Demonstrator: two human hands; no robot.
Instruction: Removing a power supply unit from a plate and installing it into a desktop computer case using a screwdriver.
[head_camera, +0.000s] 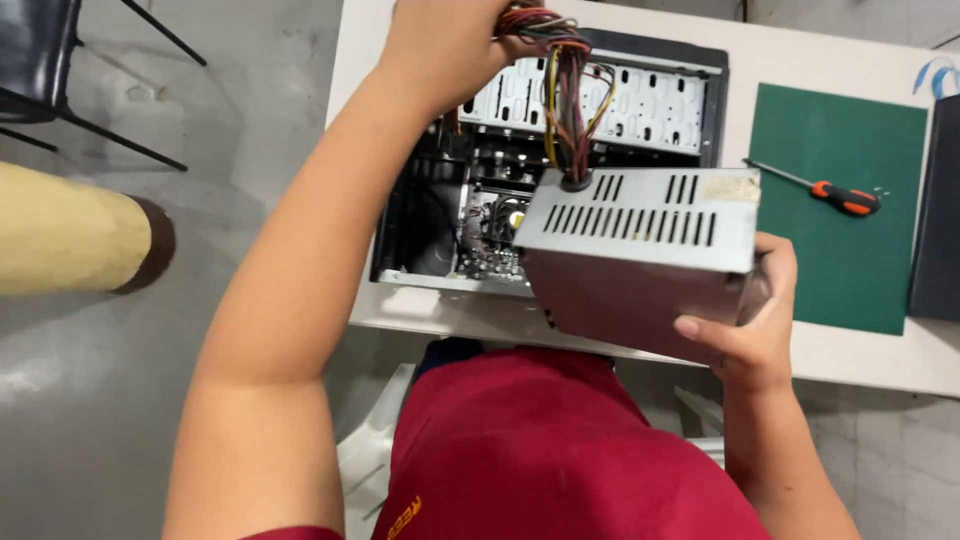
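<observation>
A grey metal power supply box (635, 250) with vent slots is held up over the front edge of an open computer case (440, 215). My right hand (752, 325) grips its lower right corner. From the box's top a bundle of coloured cables (568, 95) rises to my left hand (445, 40), which is closed around the bundle at the top of the view. Inside the case a motherboard with a cooler fan (500, 220) shows below the cables.
The case lies on a white table (850, 65). A green cutting mat (850, 250) with an orange-handled screwdriver (830, 192) lies to the right, next to a dark panel (938, 220). A chair leg and a tan cylinder (70, 240) stand on the floor at left.
</observation>
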